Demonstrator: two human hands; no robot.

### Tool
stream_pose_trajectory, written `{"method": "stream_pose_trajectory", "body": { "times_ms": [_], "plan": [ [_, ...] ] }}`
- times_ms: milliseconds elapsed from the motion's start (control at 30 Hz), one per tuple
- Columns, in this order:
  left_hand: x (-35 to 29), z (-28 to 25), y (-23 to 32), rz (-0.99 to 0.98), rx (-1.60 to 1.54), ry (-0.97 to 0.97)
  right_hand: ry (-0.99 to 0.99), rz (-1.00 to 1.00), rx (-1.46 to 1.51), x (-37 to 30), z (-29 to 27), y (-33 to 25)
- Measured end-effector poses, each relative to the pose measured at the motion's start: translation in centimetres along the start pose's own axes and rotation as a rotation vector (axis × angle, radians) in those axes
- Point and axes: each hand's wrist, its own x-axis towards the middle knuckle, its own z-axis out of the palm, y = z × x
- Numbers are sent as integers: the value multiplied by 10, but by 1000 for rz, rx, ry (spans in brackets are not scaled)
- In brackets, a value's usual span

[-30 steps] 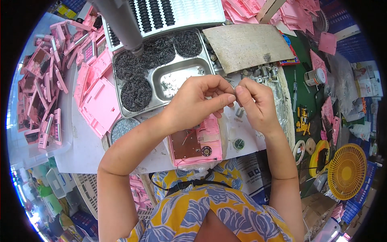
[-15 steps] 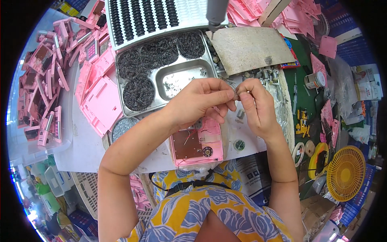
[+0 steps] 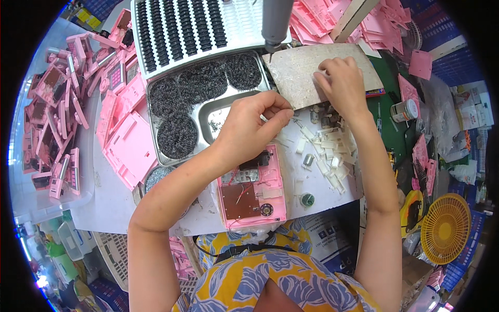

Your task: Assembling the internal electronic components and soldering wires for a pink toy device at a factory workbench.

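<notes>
My left hand [image 3: 260, 119] is closed, thumb and fingertips pressed together, above the right edge of the metal tray [image 3: 202, 106]. What the pinch holds is too small to make out. Over a grey-beige board [image 3: 296, 78], my right hand [image 3: 344, 86] has curved fingers with the thumb apart, and nothing shows in it. Below my left hand lies an opened pink plastic casing [image 3: 279, 200] with a brown board, thin wires and a round speaker-like part. White plastic pieces [image 3: 332, 151] lie in a heap under my right wrist, near a small metal cylinder [image 3: 308, 160].
Dark coiled springs [image 3: 176, 130] fill parts of the tray. Behind it, a white rack [image 3: 244, 21] bears rows of black ribbed parts. A power screwdriver [image 3: 276, 26] hangs overhead. Pink shells [image 3: 127, 145] and a clear bin [image 3: 78, 200] of pink assemblies stand left.
My hands have parted. The right one has moved up over the board and opened; the left stays near the tray, still pinched. The white pieces have come into sight.
</notes>
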Motion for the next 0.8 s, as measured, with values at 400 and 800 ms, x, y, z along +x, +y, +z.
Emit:
{"method": "stream_pose_trajectory", "body": {
  "times_ms": [400, 800],
  "plan": [
    [-25, 9, 19, -73, -100, -194, -289, 134, 943, -60, -66, -74],
    [-29, -9, 12, -464, -684, -221, -174, 48, 891, -53, -57, -81]
  ]
}}
